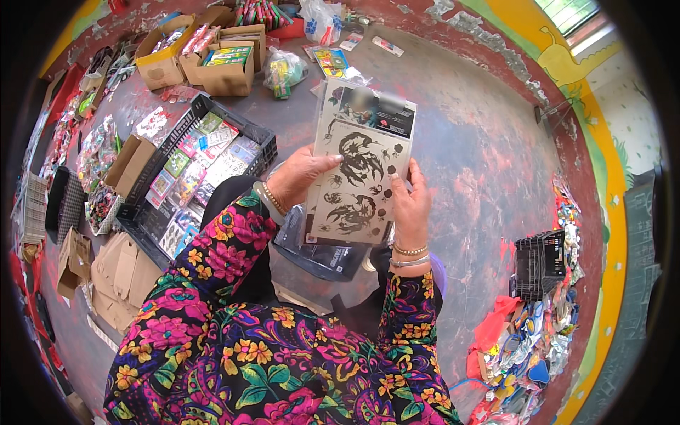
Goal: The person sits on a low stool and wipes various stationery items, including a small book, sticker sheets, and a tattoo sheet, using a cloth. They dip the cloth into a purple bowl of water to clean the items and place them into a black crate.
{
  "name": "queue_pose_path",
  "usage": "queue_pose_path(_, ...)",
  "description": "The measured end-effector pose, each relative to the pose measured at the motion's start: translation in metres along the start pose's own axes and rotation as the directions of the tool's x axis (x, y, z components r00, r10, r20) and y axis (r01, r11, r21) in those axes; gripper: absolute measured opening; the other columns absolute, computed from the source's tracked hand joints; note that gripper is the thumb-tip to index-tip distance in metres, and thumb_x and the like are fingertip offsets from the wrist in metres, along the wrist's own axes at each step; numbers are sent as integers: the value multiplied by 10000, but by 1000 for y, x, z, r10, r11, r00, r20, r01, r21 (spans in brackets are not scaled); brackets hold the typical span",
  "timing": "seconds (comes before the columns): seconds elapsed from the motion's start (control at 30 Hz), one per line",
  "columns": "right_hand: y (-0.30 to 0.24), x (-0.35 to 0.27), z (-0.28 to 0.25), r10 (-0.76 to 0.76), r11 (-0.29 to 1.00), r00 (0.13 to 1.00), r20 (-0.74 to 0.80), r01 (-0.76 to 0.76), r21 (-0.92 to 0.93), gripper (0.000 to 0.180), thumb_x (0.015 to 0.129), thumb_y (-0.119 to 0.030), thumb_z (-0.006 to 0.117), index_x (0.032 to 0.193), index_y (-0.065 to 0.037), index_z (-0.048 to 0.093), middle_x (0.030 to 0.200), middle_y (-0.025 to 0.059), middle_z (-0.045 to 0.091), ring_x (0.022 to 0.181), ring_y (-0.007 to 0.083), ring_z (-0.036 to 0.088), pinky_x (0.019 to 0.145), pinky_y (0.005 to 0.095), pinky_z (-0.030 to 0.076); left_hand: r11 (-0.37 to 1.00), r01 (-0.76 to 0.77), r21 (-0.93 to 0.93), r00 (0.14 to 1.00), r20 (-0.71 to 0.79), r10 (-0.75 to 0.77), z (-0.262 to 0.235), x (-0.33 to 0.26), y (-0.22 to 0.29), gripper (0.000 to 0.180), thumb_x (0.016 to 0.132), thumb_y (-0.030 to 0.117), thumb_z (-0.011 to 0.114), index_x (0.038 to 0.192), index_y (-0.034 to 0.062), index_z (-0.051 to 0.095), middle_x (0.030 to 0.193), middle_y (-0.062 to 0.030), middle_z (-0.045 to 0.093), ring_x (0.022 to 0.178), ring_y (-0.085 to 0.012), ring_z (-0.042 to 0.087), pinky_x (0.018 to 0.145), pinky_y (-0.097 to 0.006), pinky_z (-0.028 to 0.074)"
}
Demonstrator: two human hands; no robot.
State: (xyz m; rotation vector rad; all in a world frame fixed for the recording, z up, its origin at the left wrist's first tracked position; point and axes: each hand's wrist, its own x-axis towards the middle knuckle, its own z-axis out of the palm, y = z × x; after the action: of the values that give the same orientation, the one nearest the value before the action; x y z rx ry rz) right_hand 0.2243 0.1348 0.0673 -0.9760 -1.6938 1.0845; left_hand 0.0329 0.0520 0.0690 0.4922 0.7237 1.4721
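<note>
Held upright at centre, over a grey-red floor [482, 142]: a tattoo sheet [360, 173] in clear wrap, beige with black scorpion and swirl designs and a dark header strip on top. Left hand [301, 177] clasped on the sheet's left edge, thumb across the front. Right hand [411, 202] clasped on its lower right edge, fingers [400, 188] on the front. Sheet pinched between both, tilted slightly right.

Left of the sheet: black crate [262, 142] packed with small colourful flat packets, standing on end in rows. Further left of the sheet: flattened brown cardboard [120, 265] and more wrapped sheets spread along the floor's edge. Above the sheet, to its left: open cardboard boxes [212, 60] holding green and yellow packs. Directly above the sheet: a clear bag [283, 71] with green contents and a yellow-blue flat packet [331, 60]. Right of the sheet, well apart: a second black crate [538, 263] beside a heap of bright packets [531, 347]. Below the sheet: a dark packet [319, 255] on the lap.
</note>
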Motion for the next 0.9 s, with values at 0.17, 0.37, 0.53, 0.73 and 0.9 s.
queue_pose_path(0.17, -10, 2, -10, 88, 877, 996, 12, -83, 473, 285, 852, -75, 577, 1109, 33, 518, 977, 70, 603, 834, 91, 575, 727, 222, 469, 1000, 21, 15, 1000, 12, -21, 2, -1, 2, 319, 859, 101, 540, 1144, -32, 487, 1021, -111, 600, 886, -191, 605, 787, -322, 498)
queue_pose_path(0.37, -14, 9, -33, 280, 702, 912, 300, -408, 584, 218, 835, -94, 608, 1029, 3, 588, 901, 67, 649, 717, 97, 613, 627, 209, 495, 995, 94, -34, 994, 59, -92, 2, -5, 3, 351, 866, 173, 558, 1146, -27, 489, 1032, -117, 598, 902, -200, 602, 796, -330, 493)
queue_pose_path(0.53, -18, 10, -30, 339, 689, 898, 279, -439, 577, 216, 832, -104, 612, 1021, -1, 598, 868, 60, 656, 669, 81, 613, 541, 175, 477, 980, 122, -155, 992, 55, -115, 2, -5, 4, 384, 887, 258, 541, 1116, -48, 503, 1017, -125, 607, 862, -217, 618, 768, -344, 507)
queue_pose_path(0.73, -9, 13, -37, 316, 659, 879, 357, -474, 584, 206, 832, -107, 612, 1010, -3, 601, 855, 62, 657, 642, 80, 615, 500, 170, 468, 971, 139, -195, 990, 22, -138, 4, -6, 9, 382, 895, 257, 527, 1103, -63, 505, 995, -142, 613, 856, -221, 622, 772, -344, 512)
queue_pose_path(0.9, -3, 12, -36, 357, 707, 892, 279, -453, 544, 170, 842, -132, 606, 973, -24, 615, 762, 20, 644, 501, 25, 524, 384, 145, 344, 983, 136, -125, 991, 14, -135, 0, -4, 6, 365, 885, 231, 542, 1097, -64, 509, 986, -143, 616, 844, -214, 626, 757, -338, 514)
